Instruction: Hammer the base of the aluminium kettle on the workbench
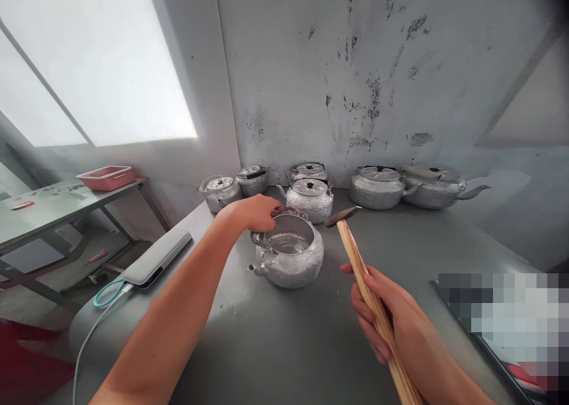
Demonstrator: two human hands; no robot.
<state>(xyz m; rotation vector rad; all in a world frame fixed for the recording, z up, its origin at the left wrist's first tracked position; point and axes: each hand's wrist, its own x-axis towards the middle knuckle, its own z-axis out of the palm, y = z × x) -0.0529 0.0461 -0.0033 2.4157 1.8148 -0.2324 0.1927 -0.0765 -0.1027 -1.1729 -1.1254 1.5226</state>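
A dented silver metal kettle [293,265] without a lid stands upright on the grey table, its spout pointing left toward me. My left hand [253,212] is closed around its handle [288,212], which is wrapped in red and dark cord. In my right hand [395,310] is a hammer [351,245], gripped along its pale wooden shaft. The hammer's dark metal head is raised, just right of the kettle and apart from it. Part of the kettle's handle is covered by my left fingers.
Several lidded kettles [310,200] line the table's wall side. A power bank [157,260] with a cable lies at the left edge. Further left, a pink basket [108,178] sits on another table [48,206]. A blurred-out flat object [515,328] lies at right.
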